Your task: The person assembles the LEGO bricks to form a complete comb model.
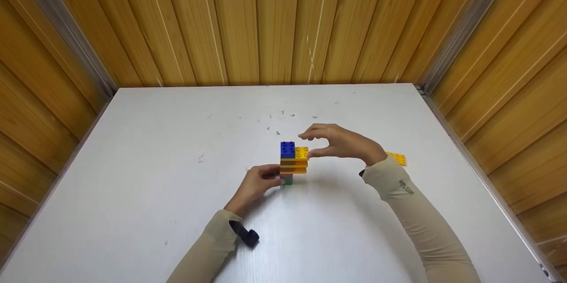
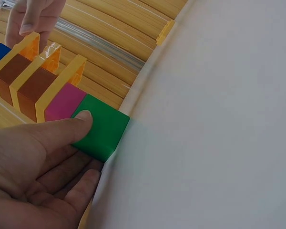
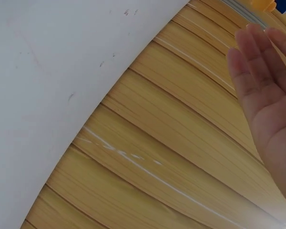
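Note:
A tower of toy bricks stands upright on the white table, with a green brick (image 2: 102, 126) at the bottom and a pink brick (image 2: 65, 101) above it. Higher up, brown bricks (image 2: 36, 89) alternate with yellow plates (image 1: 301, 153) that jut out to the right. A blue brick (image 1: 287, 149) tops the stack. My left hand (image 1: 258, 182) grips the green brick, its thumb on the near face. Beside the top, my right hand (image 1: 343, 143) has its fingers extended and spread from the thumb, whose tip is right at the uppermost yellow plate's edge.
Another yellow plate (image 1: 397, 159) lies on the table (image 1: 155, 150) to the right, partly behind the right wrist. Small dark marks dot the tabletop beyond the tower. Wood-patterned walls (image 1: 274, 26) border the table at the back and sides.

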Demonstrator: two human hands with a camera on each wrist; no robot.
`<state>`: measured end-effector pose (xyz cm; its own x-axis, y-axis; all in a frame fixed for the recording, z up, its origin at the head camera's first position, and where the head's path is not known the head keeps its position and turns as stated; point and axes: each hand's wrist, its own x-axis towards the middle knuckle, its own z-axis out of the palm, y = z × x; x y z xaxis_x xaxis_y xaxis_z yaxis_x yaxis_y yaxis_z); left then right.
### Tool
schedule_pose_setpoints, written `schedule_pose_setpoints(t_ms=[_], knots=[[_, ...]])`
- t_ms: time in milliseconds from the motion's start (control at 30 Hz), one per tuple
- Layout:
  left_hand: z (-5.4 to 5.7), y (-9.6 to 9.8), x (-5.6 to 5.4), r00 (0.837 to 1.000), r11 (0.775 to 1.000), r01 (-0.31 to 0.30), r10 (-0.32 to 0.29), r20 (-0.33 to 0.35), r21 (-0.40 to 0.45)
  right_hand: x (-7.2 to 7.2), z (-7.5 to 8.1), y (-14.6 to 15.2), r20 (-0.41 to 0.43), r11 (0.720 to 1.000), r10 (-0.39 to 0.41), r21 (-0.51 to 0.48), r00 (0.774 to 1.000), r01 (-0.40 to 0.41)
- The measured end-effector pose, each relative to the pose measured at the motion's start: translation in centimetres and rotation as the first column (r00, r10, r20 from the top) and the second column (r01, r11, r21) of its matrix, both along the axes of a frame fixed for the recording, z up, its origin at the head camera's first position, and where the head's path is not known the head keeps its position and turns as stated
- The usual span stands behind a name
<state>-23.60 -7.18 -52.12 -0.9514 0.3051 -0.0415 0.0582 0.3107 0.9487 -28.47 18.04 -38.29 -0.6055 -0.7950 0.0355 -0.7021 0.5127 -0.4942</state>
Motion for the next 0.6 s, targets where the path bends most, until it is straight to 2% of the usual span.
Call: schedule_pose_setpoints(t_ms=[333, 600], knots=[[-0.1, 0.0, 0.0, 0.999, 1.0, -0.014, 0.014, 0.03, -0.003, -0.9, -1.4, 2.6, 0.052, 0.995, -0.094, 0.035, 0.994, 0.093], [-0.1, 0.0, 0.0, 1.0, 1.0, -0.004, 0.004, 0.027, 0.023, -2.0, -2.4, 5.5, 0.111, 0.976, -0.215, 0.065, 0.97, 0.209]])
